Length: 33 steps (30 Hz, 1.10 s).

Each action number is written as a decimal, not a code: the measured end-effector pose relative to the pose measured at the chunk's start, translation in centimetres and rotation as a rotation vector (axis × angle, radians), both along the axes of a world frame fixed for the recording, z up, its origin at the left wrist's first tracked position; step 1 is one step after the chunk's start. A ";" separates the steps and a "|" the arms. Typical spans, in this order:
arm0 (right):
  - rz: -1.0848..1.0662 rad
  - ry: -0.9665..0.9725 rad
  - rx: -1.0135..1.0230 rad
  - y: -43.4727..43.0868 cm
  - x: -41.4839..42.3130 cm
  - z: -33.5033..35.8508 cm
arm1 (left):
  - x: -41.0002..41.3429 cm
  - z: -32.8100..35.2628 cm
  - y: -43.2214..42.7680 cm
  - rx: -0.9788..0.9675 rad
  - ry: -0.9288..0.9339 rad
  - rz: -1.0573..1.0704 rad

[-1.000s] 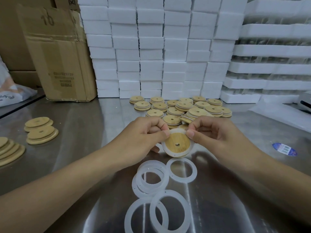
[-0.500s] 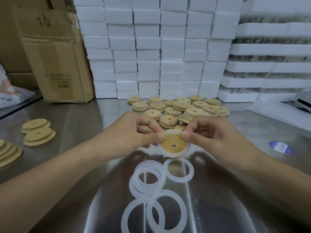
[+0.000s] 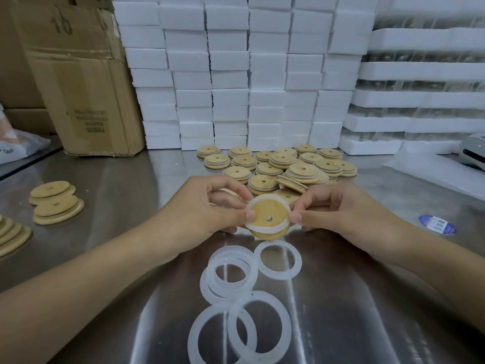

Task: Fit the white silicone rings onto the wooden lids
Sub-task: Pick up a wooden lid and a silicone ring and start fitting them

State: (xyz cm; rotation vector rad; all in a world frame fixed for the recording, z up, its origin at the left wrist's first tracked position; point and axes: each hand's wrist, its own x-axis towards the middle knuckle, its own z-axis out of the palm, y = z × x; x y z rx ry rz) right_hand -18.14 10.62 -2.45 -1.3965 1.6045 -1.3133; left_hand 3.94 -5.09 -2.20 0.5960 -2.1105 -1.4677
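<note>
Between both hands, just above the steel table (image 3: 341, 298), I hold a round wooden lid (image 3: 267, 215) with a small centre hole. A white silicone ring (image 3: 266, 228) sits around it, still loose along the lower edge. My left hand (image 3: 210, 206) pinches the lid's left rim, my right hand (image 3: 333, 208) pinches the right rim. Several loose white rings (image 3: 231, 274) lie on the table just below my hands. Beyond my hands lies a heap of wooden lids (image 3: 283, 166).
Stacks of wooden lids (image 3: 55, 203) sit at the left edge. A cardboard box (image 3: 84, 88) and a wall of white foam blocks (image 3: 249, 74) close off the back. A blue-labelled sticker (image 3: 437, 224) and a plastic bag (image 3: 433, 174) lie to the right.
The lid has tilted in my fingers and the ring now sits further onto its upper rim. Both hands stay in about the same place.
</note>
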 end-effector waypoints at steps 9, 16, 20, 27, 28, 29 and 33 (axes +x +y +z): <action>-0.069 0.014 0.022 -0.3 0.5 -0.2 | -0.2 -0.4 -0.1 -0.084 0.039 0.002; -0.026 -0.013 0.097 -0.1 0.5 0.2 | -0.6 -0.9 0.0 -0.120 0.057 0.046; 0.023 -0.005 0.138 0.2 0.0 0.7 | -0.7 -0.7 0.1 -0.114 0.061 0.047; -0.013 0.003 0.107 0.0 0.4 0.3 | -0.6 -1.3 0.0 -0.083 0.087 0.054; -0.024 0.003 0.097 -0.1 0.4 0.2 | -0.5 -1.5 0.0 -0.071 0.096 0.060; -0.040 0.004 0.088 -0.1 0.4 0.0 | -0.5 -1.6 -0.1 -0.057 0.109 0.066; -0.080 0.013 0.051 -0.3 0.8 -0.4 | -0.7 -1.5 -0.1 0.050 0.203 0.088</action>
